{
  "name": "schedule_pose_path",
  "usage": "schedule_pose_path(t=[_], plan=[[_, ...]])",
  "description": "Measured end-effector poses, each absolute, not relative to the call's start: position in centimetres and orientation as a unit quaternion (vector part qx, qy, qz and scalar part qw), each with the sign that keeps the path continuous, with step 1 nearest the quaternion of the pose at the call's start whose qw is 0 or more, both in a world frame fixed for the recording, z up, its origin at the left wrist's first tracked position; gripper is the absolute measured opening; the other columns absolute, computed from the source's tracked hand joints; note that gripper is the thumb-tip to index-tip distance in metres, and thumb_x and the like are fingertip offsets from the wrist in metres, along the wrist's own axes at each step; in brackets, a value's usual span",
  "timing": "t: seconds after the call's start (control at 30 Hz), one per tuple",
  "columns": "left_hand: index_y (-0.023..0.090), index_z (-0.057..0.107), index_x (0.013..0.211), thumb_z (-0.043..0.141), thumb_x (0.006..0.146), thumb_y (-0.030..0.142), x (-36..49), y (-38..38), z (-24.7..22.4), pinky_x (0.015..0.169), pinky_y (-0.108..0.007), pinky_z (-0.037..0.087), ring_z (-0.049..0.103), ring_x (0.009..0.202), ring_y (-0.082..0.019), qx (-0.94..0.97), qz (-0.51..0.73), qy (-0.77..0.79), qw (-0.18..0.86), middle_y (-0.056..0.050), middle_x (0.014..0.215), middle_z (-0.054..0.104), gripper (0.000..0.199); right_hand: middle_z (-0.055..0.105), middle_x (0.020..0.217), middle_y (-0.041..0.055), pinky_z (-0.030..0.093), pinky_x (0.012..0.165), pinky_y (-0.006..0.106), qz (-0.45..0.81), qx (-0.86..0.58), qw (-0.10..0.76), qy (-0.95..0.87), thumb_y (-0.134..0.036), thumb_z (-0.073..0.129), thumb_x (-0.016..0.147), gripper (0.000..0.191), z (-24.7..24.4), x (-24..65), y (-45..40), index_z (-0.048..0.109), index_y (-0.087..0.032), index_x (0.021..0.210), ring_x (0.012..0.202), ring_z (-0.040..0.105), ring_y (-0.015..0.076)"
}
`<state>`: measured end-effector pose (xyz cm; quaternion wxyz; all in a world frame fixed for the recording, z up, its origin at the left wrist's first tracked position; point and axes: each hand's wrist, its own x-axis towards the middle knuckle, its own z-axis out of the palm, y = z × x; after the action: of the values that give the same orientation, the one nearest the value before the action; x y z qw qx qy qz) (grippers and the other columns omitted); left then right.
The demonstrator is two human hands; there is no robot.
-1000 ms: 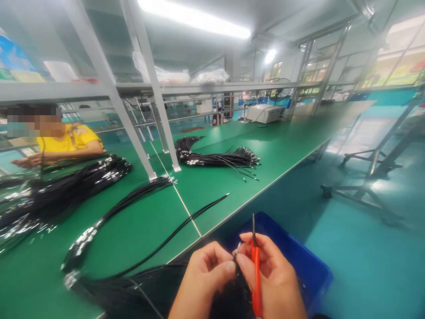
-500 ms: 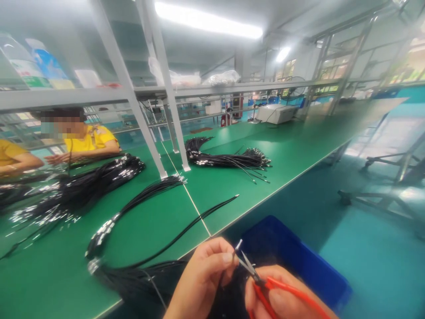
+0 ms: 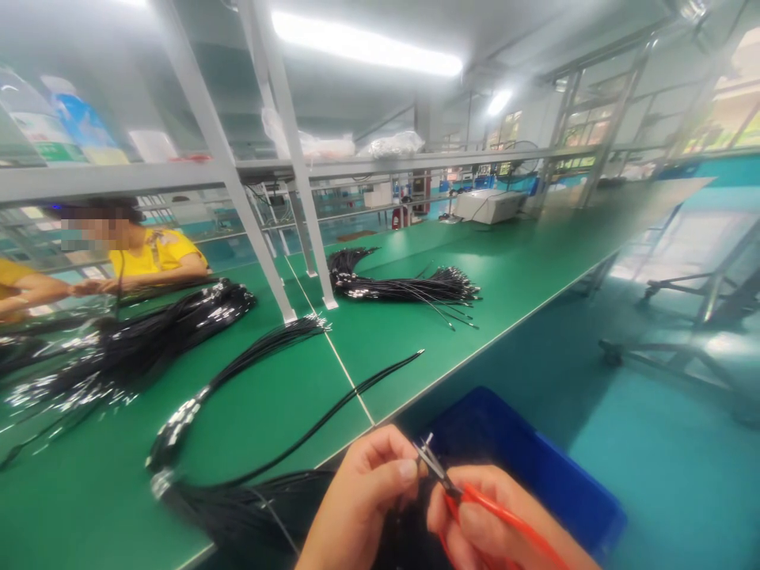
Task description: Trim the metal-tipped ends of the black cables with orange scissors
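Note:
My left hand (image 3: 371, 491) pinches a thin black cable near its end, most of which the fingers hide; a light metallic tip (image 3: 428, 439) shows just past them. My right hand (image 3: 492, 518) is closed round the red handles of a pair of scissors (image 3: 440, 475). Their pointed blades reach the cable end beside my left fingertips. Left of my hands, a long bundle of black cables (image 3: 255, 352) with silvery ends curves over the green table (image 3: 267, 419) and hangs off its edge. A thinner cable strand (image 3: 332, 408) stretches toward the right.
Below my hands stands a blue bin (image 3: 534, 467). Another cable bundle (image 3: 404, 285) lies by the rack posts (image 3: 312, 237), and a large heap (image 3: 148, 332) is at left. Two people in yellow sit across the table (image 3: 157, 249). A white box (image 3: 490, 206) is farther back.
My right hand has moved slightly left and up, bringing the scissor blades onto the cable end. The blades look closer together. My left hand has barely moved.

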<state>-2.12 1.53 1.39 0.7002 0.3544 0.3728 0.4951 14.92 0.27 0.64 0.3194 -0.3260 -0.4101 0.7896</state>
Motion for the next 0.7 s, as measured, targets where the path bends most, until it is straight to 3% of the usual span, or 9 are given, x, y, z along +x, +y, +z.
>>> schedule_pose_path(t=[0.1,0.23,0.4,0.6,0.7], plan=[[0.014,0.062,0.063,0.075,0.065,0.027,-2.1,1.6,1.3,0.05,-0.021,0.028,0.04,0.05,-0.008,0.361,0.495,0.377,0.695,0.001,0.056,0.056,0.019,0.046,0.05,-0.0037,0.025,0.038,0.02,0.78,-0.314,0.3,-0.451,-0.067,0.07,0.063,0.05,0.9,14.9,0.9,0.064,-0.02,0.082,0.04,0.034,0.0083],[0.014,0.06,0.061,0.076,0.063,0.027,-2.1,1.5,1.3,0.048,-0.02,0.027,0.039,0.048,-0.008,0.355,0.497,0.384,0.692,0.001,0.053,0.055,0.021,0.044,0.047,-0.0048,0.022,0.035,0.02,0.751,-0.338,0.272,-0.498,-0.069,0.069,0.062,0.052,1.1,15.1,1.2,0.064,-0.02,0.078,0.039,0.036,0.0089],[0.014,0.06,0.06,0.078,0.061,0.028,-2.0,1.5,1.5,0.048,-0.019,0.028,0.04,0.047,-0.007,0.338,0.501,0.385,0.698,0.002,0.052,0.054,0.023,0.042,0.054,-0.006,0.019,0.04,0.021,0.724,-0.348,0.3,-0.515,-0.068,0.071,0.06,0.053,1.4,15.4,0.7,0.067,-0.017,0.076,0.044,0.027,0.0059],[0.014,0.061,0.06,0.08,0.06,0.03,-2.1,1.5,1.6,0.047,-0.018,0.028,0.04,0.047,-0.007,0.349,0.5,0.397,0.686,0.002,0.051,0.055,0.025,0.045,0.055,-0.0037,0.017,0.041,0.02,0.768,-0.294,0.255,-0.509,-0.074,0.067,0.059,0.062,0.7,15.7,1.0,0.067,-0.014,0.079,0.045,0.029,0.0049],[0.015,0.062,0.062,0.081,0.06,0.032,-2.1,1.5,1.3,0.046,-0.018,0.028,0.04,0.047,-0.007,0.381,0.498,0.412,0.661,0.002,0.053,0.057,0.026,0.045,0.051,-0.0042,0.017,0.04,0.019,0.773,-0.265,0.296,-0.495,-0.072,0.068,0.061,0.06,0.3,15.8,1.1,0.064,-0.014,0.077,0.042,0.029,0.0036]])
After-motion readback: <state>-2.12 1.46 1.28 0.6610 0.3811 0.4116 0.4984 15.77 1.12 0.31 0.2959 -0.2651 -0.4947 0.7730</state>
